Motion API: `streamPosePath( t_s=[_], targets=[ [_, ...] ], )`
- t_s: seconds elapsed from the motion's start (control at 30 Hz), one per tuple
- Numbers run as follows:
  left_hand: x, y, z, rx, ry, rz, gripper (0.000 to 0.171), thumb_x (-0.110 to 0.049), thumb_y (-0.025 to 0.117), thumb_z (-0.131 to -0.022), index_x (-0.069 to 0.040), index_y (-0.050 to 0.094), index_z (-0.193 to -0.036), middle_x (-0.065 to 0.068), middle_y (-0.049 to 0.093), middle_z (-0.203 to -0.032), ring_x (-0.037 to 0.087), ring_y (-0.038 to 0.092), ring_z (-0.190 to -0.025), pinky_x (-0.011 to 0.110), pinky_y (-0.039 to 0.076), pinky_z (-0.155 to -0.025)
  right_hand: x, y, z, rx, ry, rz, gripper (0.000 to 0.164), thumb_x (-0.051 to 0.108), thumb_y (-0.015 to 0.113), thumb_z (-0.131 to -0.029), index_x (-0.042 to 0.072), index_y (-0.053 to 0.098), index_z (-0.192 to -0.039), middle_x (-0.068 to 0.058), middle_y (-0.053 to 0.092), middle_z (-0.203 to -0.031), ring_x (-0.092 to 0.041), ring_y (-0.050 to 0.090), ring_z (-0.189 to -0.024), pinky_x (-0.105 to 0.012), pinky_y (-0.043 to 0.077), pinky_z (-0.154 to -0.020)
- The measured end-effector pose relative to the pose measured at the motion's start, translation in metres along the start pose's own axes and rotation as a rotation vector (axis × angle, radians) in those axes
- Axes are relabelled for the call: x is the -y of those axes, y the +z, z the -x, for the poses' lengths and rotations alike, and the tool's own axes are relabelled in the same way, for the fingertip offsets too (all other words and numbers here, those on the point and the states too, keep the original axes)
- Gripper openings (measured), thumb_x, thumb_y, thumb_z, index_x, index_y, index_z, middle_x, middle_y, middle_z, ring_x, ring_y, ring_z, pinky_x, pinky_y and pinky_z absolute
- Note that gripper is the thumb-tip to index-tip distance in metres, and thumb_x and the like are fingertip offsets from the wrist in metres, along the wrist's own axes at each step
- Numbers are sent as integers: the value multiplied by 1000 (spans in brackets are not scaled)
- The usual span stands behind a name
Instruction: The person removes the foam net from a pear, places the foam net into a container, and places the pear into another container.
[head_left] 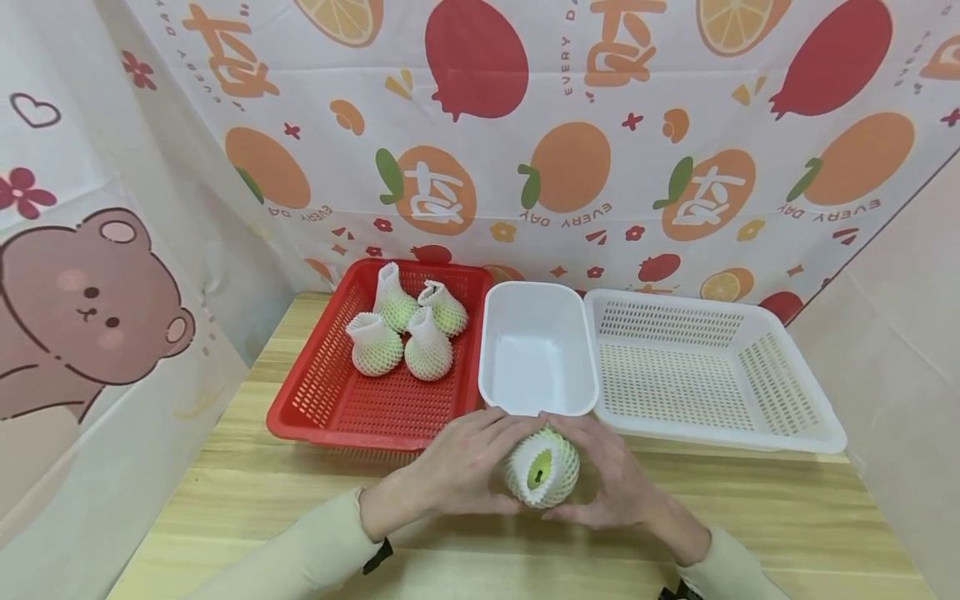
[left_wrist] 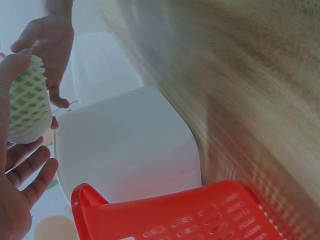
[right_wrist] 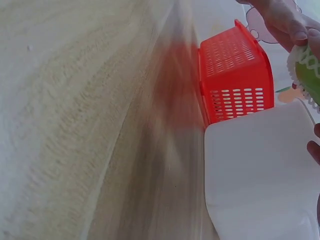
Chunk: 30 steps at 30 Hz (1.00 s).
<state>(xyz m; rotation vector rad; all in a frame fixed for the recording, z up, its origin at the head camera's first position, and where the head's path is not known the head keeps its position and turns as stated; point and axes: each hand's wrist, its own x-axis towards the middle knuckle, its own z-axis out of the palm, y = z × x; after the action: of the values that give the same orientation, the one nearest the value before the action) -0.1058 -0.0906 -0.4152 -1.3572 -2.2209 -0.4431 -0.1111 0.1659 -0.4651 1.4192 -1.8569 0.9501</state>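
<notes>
The left hand (head_left: pixel 471 462) and right hand (head_left: pixel 617 477) cup a round green fruit (head_left: pixel 540 465) in stretchy white foam netting (head_left: pixel 566 478); probably firm but bruisable, best held gently around its sides

Pale green fruit (head_left: pixel 541 468), white diamond-patterned net (head_left: pixel 564 477), red basket (head_left: pixel 378 417), white tub (head_left: pixel 525 371), fruit-printed white curtain (head_left: pixel 555 100)

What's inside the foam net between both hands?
A green fruit; its dark stem shows where the foam net opens, green skin through the mesh. Skin behind the strands and the fingers cannot be seen.
</notes>
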Motion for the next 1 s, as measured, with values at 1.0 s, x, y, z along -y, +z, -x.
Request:
streamPosePath(
  t_s=[1.0],
  targets=[
    [0,-20,10,45,-34,-83,132,-92,78,-56,-8,49,-153,5,64,-148,22,64,-133,37,55,-111,-3,-8,11,-122,12,-20,83,45,85,-80,-20,56,-123,-25,64,-125,-24,63,-121,-23,47,-117]
  ],
)
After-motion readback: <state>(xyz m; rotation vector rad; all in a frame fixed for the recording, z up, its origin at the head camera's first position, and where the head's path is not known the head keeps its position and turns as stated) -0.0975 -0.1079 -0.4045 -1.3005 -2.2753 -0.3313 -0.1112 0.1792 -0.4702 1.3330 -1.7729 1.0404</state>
